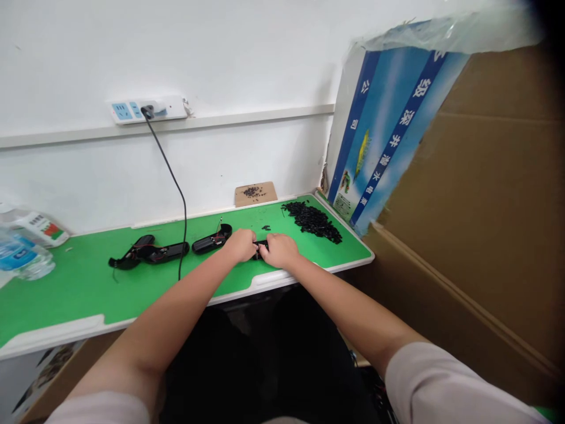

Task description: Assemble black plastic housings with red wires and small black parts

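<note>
Both hands meet over a small black part (261,249) above the green tabletop, near its front edge. My left hand (242,244) is closed on the part's left side, and my right hand (279,251) grips it from the right with the thumb bent inward. Most of the part is hidden by the fingers. Just left of my left hand lies a black oblong casing (212,240) with thin wires. Further left, more black casings (165,253) with red wires lie together. Beyond my right hand spreads a pile of small black pieces (312,221).
A black cable (175,176) hangs from a white power strip (176,107) across the green table (132,294). Plastic bottles (33,262) lie at the left. A cardboard piece (255,194) with tiny dark bits is at the wall. A large cardboard box (477,194) borders the right.
</note>
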A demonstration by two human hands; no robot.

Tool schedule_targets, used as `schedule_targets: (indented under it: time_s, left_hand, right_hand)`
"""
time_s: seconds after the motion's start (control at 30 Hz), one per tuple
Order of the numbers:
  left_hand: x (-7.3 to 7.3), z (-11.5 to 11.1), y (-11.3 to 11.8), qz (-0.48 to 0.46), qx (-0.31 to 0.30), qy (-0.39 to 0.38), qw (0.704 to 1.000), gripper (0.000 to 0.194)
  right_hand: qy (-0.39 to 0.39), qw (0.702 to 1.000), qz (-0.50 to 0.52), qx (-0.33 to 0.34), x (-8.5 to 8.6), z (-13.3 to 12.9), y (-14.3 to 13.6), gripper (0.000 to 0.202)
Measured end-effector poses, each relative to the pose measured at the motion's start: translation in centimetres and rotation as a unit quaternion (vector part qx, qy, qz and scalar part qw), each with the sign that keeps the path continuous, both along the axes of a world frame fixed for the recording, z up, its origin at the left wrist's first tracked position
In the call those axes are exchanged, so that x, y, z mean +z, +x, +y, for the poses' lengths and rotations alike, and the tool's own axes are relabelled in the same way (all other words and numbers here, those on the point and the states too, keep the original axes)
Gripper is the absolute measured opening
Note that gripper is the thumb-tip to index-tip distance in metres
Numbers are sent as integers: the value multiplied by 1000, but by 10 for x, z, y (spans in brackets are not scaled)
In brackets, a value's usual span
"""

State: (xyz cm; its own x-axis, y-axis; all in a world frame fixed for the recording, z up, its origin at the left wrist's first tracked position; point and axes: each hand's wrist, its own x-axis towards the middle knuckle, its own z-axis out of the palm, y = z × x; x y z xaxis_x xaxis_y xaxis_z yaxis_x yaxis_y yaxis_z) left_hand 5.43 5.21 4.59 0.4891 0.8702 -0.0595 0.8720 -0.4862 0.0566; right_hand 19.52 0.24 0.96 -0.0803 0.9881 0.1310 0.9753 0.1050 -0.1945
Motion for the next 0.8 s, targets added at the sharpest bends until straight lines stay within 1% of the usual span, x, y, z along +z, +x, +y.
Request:
schedule_targets:
  time_s: [0.17,0.47,0.6,0.8]
  left_hand:
    - [3,-1,2,17,-2,-8,1000,22]
    - [9,-1,4,61,-18,-20,998,28]
    - [8,3,4,72,-23,-25,997,28]
    - [4,9,3,66,-24,-31,997,28]
  right_hand:
    - [-31,999,-11,3,2,1,1,48]
    - [-23,999,-14,17,0,6,2,49]
    - [-38,999,-16,22,2,7,1,50]
    - [-61,998,-22,12,3,9,0,51]
